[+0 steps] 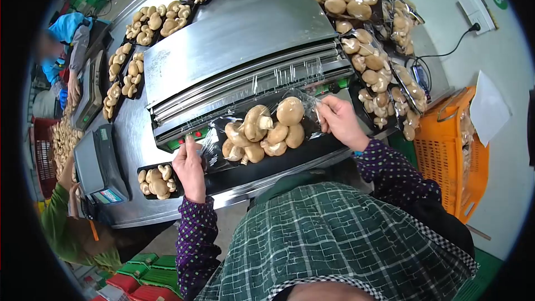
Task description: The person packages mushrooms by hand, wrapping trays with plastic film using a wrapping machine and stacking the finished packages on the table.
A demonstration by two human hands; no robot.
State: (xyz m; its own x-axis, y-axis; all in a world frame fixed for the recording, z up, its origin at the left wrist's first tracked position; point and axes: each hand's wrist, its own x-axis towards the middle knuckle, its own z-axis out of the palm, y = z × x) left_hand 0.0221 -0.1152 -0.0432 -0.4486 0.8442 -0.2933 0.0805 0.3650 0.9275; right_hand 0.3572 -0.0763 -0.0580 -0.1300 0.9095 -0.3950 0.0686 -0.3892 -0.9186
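A black tray of brown mushrooms (pixel 262 134) sits in front of me at the near side of the wrapping machine (pixel 239 44). Clear plastic film (pixel 304 103) lies beneath and around the tray, stretched out to both sides. My left hand (pixel 190 170) is closed at the film's left edge, with thumb and fingers pinched together. On the other side, my right hand (pixel 341 121) pinches the gathered film at the tray's right end. A smaller tray of mushrooms (pixel 157 182) rests on the steel table just left of my left hand.
Wrapped mushroom trays (pixel 370 64) are piled at the right, above an orange crate (pixel 446 156). Unwrapped trays (pixel 153 22) line the table's left side. A weighing scale (pixel 100 161) stands at left. Two other people work there, near loose mushrooms (pixel 66 142).
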